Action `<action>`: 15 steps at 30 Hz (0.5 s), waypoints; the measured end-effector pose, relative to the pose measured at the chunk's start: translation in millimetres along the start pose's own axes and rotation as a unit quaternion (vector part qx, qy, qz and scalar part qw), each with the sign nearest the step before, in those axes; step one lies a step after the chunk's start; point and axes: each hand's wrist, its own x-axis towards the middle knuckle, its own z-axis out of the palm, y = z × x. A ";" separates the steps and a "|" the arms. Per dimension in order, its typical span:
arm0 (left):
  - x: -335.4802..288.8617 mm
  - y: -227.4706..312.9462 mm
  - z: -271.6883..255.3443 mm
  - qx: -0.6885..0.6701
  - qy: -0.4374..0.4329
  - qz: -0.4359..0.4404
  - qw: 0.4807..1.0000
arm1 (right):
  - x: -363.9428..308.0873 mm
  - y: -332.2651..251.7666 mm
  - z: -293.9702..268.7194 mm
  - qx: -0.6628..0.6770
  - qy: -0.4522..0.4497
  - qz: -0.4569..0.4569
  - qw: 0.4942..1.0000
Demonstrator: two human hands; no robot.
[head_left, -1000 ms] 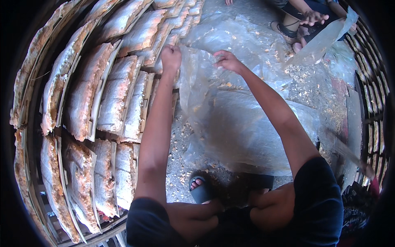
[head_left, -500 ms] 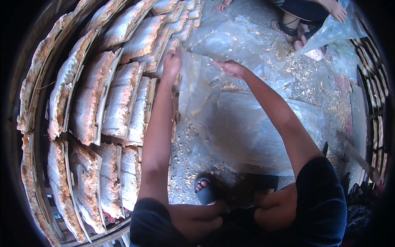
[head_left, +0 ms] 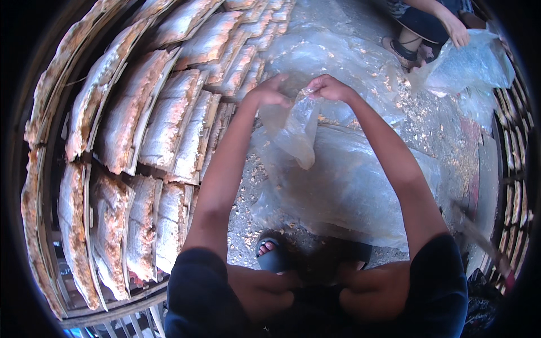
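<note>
In front of me my right hand [head_left: 331, 89] pinches the gathered top of a clear plastic sheet [head_left: 302, 132], which hangs down in a narrow, crumpled fold. My left hand [head_left: 271, 93] is beside it on the left, slightly blurred, with thumb and fingers apart and nothing visibly gripped. Below both hands, a larger folded plastic sheet [head_left: 349, 180] lies flat on the ground by my feet. More crumpled clear plastic [head_left: 332, 62] spreads over the ground beyond my hands.
Tiered racks of slabs with whitish faces and orange-brown crumbly edges [head_left: 172, 112] stand close on my left. Another slatted rack [head_left: 511, 169] is at the right. At the far right, a person's hand [head_left: 457, 35] holds bluish plastic [head_left: 479, 59]. Crumbs litter the grey floor [head_left: 422, 107].
My left hand has opened and moved right, toward my right hand. My right hand has closed on the plastic, which has gone from spread out to bunched. The other person's plastic has shifted.
</note>
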 end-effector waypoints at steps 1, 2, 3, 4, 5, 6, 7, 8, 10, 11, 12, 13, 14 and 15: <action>4.3 6.6 0.6 -0.108 0.028 0.035 0.993 | -2.6 -8.5 -4.6 -0.033 -0.019 -0.021 0.999; 7.5 12.0 2.2 -0.109 0.013 0.079 0.991 | -5.2 -16.9 -8.9 -0.035 -0.029 -0.027 0.999; 12.7 17.7 2.5 -0.112 0.001 0.127 0.986 | -7.7 -25.0 -13.3 -0.037 -0.032 -0.040 0.998; 17.2 21.9 3.2 -0.112 -0.012 0.172 0.979 | -10.3 -32.2 -17.6 -0.038 -0.035 -0.052 0.997; 21.7 24.7 2.8 -0.121 -0.028 0.142 0.982 | -12.5 -38.7 -22.9 -0.029 -0.049 -0.046 0.997; 25.7 26.2 2.7 -0.128 -0.046 0.109 0.985 | -14.8 -43.8 -27.3 -0.019 -0.062 -0.039 0.997; 28.1 25.7 2.5 -0.141 -0.064 0.080 0.985 | -16.8 -47.8 -30.7 -0.009 -0.074 -0.032 0.997; 29.1 23.4 1.8 -0.132 -0.030 0.101 0.986 | -18.6 -50.6 -32.8 -0.012 -0.066 -0.031 0.997; 27.6 15.2 -0.8 -0.120 0.037 0.142 0.982 | -21.6 -53.3 -34.3 -0.023 -0.040 -0.017 0.999; 27.1 12.1 -2.2 -0.150 0.040 0.154 0.976 | -22.8 -53.6 -33.1 -0.014 -0.046 -0.037 0.998; 26.2 9.4 -4.0 -0.174 0.042 0.160 0.971 | -23.4 -53.6 -31.3 -0.009 -0.042 -0.047 0.998; 25.0 7.4 -5.3 -0.197 0.046 0.162 0.966 | -23.6 -53.5 -28.8 -0.003 -0.038 -0.057 0.998; 23.0 6.1 -6.0 -0.208 0.052 0.166 0.963 | -23.3 -53.4 -26.0 -0.012 -0.029 -0.059 0.998; 20.6 5.2 -6.9 -0.218 0.061 0.167 0.960 | -22.1 -53.3 -22.9 -0.022 -0.019 -0.061 0.998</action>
